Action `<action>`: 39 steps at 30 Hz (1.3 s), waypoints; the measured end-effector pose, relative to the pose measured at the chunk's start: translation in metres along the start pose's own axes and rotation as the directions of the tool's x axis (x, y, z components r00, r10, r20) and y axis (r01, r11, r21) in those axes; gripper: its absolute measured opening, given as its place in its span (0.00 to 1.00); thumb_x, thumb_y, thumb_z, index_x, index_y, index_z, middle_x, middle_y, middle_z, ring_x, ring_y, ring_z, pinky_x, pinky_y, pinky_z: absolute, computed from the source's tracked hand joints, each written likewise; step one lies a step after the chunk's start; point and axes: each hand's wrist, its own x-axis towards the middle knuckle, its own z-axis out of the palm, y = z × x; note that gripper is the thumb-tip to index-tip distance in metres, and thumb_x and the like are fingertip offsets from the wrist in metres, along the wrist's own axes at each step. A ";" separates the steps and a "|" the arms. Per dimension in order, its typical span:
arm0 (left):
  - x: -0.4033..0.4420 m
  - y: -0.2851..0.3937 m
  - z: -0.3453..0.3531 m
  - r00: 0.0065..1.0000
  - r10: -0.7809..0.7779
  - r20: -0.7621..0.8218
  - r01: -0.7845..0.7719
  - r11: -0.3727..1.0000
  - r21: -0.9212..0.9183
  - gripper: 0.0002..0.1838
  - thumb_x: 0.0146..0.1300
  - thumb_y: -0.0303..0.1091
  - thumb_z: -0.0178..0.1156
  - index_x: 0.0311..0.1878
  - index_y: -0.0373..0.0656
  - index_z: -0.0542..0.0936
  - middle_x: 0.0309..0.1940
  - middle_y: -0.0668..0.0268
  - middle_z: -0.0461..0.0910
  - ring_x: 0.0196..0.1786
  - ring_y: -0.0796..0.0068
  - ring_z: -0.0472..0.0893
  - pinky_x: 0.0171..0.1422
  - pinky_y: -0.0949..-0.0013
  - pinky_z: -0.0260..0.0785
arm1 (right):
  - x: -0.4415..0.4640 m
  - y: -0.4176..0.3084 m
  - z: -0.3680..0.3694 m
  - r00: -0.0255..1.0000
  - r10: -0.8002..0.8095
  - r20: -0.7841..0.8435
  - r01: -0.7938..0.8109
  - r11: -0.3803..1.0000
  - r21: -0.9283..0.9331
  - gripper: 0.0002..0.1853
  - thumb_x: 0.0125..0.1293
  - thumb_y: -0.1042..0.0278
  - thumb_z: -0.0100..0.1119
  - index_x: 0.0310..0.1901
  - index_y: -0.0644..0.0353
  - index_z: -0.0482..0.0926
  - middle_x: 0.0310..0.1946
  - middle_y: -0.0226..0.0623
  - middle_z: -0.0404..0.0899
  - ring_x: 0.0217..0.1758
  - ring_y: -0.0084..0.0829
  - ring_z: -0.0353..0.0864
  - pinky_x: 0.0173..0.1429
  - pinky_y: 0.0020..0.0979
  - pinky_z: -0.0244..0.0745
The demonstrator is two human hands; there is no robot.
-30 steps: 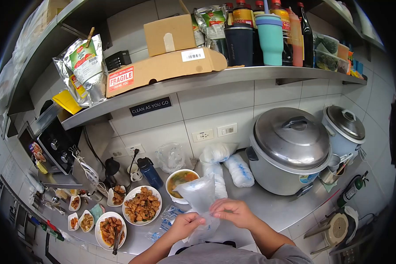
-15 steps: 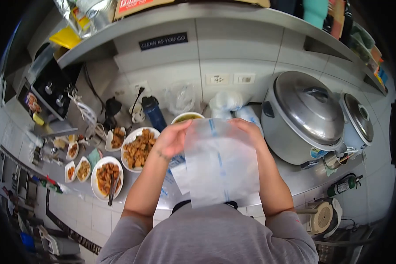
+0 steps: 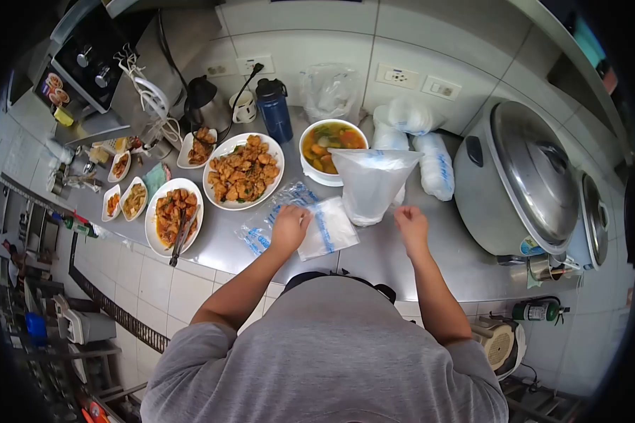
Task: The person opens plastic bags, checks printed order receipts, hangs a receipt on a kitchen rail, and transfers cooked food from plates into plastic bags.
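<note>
Here, left hand, right hand, fingers curled, grip unclear, one upright bag, two rice cookers

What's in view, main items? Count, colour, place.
Soup bowl: 1, white, centre
Upright bag: 1, whitish, right of soup bowl
Flat pack: 1, white-blue, nearer than upright bag
Large plates: 2, white, left of soup bowl
Small dishes: 4, white, left side
Tongs: 1, dark, in nearer plate
Bottle: 1, blue, behind plates
Mug: 1, white, left of bottle
Rice cookers: 2, grey, right
Wrapped packs: 3, white-blue, left of cookers
Extinguisher: 1, green, lower right
Left grip: 1, bare, by flat pack
Right grip: 1, bare, by upright bag
Shirt: 1, grey, foreground
</note>
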 end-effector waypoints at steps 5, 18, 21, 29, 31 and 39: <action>-0.033 -0.011 -0.014 0.995 0.080 0.052 -0.089 0.975 0.204 0.07 0.52 0.31 0.65 0.36 0.44 0.81 0.43 0.59 0.78 0.56 0.55 0.70 0.59 0.62 0.62 | -0.041 -0.023 0.007 0.956 -0.083 0.282 0.141 0.971 -0.192 0.06 0.58 0.70 0.60 0.35 0.63 0.79 0.25 0.37 0.80 0.28 0.27 0.80 0.36 0.27 0.74; -0.012 0.121 -0.142 0.863 0.141 0.486 0.105 0.889 -0.446 0.23 0.46 0.13 0.53 0.48 0.42 0.77 0.43 0.66 0.81 0.46 0.74 0.83 0.48 0.73 0.72 | -0.068 -0.153 0.017 0.449 -0.333 0.829 0.638 0.769 -0.037 0.27 0.47 0.64 0.72 0.51 0.54 0.75 0.54 0.40 0.72 0.59 0.41 0.69 0.61 0.39 0.64; -0.009 0.134 -0.152 0.874 0.232 0.427 0.063 0.817 -0.574 0.25 0.45 0.12 0.53 0.49 0.41 0.76 0.41 0.66 0.82 0.45 0.73 0.82 0.48 0.74 0.72 | -0.075 -0.172 0.009 0.433 -0.615 0.658 0.728 0.670 0.147 0.19 0.48 0.67 0.72 0.42 0.57 0.78 0.45 0.35 0.77 0.52 0.37 0.74 0.57 0.35 0.68; -0.011 0.137 -0.131 0.972 0.070 0.224 0.145 0.573 -0.807 0.19 0.53 0.22 0.65 0.50 0.40 0.76 0.44 0.62 0.80 0.48 0.76 0.78 0.52 0.73 0.69 | -0.094 -0.178 -0.012 0.756 -0.364 0.545 0.368 0.924 0.107 0.07 0.56 0.73 0.67 0.32 0.63 0.78 0.28 0.35 0.81 0.32 0.24 0.79 0.38 0.24 0.71; -0.010 0.133 -0.127 0.959 0.042 0.279 0.211 0.551 -0.808 0.18 0.54 0.24 0.67 0.49 0.39 0.76 0.45 0.62 0.79 0.48 0.78 0.77 0.52 0.74 0.69 | -0.095 -0.176 -0.022 0.771 -0.339 0.539 0.355 0.931 0.078 0.06 0.57 0.72 0.66 0.33 0.63 0.78 0.29 0.34 0.82 0.32 0.22 0.79 0.38 0.24 0.72; 0.005 0.178 -0.143 0.941 0.078 0.328 0.297 0.272 -0.916 0.10 0.53 0.21 0.68 0.32 0.41 0.75 0.40 0.64 0.78 0.42 0.81 0.77 0.48 0.76 0.68 | -0.103 -0.179 -0.037 0.828 -0.341 0.444 0.313 0.940 0.139 0.05 0.59 0.71 0.65 0.33 0.62 0.81 0.29 0.31 0.83 0.34 0.20 0.80 0.41 0.23 0.73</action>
